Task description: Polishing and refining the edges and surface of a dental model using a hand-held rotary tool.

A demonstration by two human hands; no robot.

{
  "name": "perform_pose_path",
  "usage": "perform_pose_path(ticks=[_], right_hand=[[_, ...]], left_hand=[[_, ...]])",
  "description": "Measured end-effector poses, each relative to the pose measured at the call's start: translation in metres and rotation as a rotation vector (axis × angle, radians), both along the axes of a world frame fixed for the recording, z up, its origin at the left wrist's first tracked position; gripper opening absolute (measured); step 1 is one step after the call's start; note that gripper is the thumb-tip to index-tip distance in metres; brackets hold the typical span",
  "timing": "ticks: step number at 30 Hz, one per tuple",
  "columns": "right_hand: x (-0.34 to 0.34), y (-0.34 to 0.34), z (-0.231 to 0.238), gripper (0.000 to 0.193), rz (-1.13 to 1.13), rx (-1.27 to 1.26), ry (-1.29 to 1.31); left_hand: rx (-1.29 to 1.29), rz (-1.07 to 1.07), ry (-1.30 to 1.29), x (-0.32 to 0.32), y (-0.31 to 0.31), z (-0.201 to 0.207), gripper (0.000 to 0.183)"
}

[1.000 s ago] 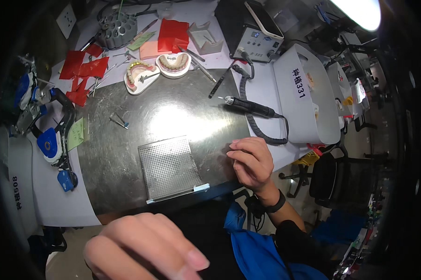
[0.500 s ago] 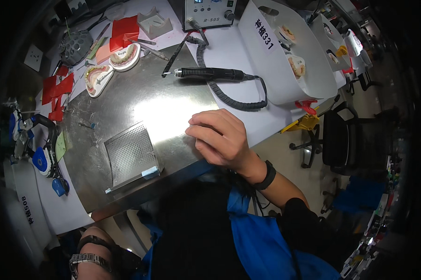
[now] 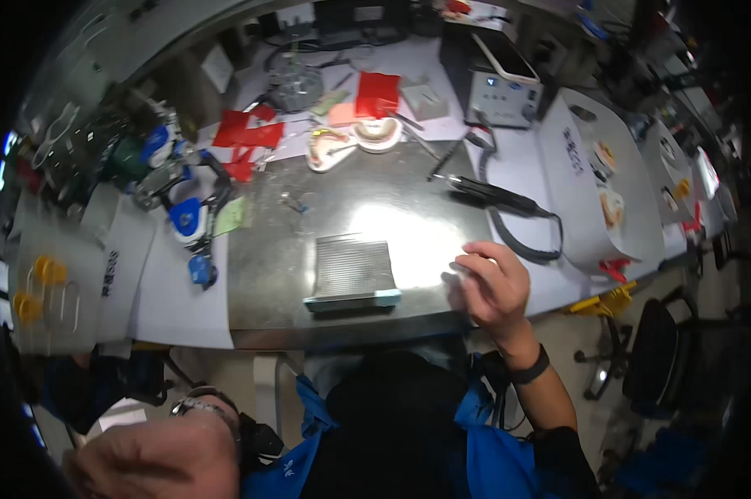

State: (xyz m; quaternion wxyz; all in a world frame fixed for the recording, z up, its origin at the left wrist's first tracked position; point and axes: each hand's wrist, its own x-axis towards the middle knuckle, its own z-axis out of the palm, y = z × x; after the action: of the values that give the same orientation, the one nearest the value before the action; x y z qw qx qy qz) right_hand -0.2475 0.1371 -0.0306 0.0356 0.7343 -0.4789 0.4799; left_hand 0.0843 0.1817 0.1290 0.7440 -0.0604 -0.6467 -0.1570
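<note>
My right hand hovers at the right of the metal work plate, above its front edge. Its fingers are loosely bent and apart, with nothing between them. Nearest to it are a perforated metal grate in the plate and a black handpiece lying on its right edge. Blurred and close to the camera, my left hand is below the bench at the lower left; its fingers are smeared. Two dental models, one with a gold-coloured part and one with a pinkish arch, sit at the plate's back edge.
Red sheets lie at the back left, near a blue-and-white articulator. A handpiece control box stands at the back right with a phone on top. White bins flank the bench; the right one holds more models. A black chair stands at right.
The view has swung left and up, showing more of the bench's left side. My left hand has come into view at the lower left. My right hand's fingers have spread somewhat.
</note>
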Motion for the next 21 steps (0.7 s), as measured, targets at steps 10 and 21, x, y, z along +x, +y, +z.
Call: perform_pose_path(ticks=[10,21], right_hand=[[0.000,0.022,-0.012,0.028,-0.001,0.074,0.017],[0.015,0.022,0.008,0.020,-0.027,0.019,0.136]], left_hand=[[0.326,1.329,-0.611,0.148,-0.016,0.004,0.035],[0.784,1.519,-0.491,0.292,-0.008,0.061,0.031]])
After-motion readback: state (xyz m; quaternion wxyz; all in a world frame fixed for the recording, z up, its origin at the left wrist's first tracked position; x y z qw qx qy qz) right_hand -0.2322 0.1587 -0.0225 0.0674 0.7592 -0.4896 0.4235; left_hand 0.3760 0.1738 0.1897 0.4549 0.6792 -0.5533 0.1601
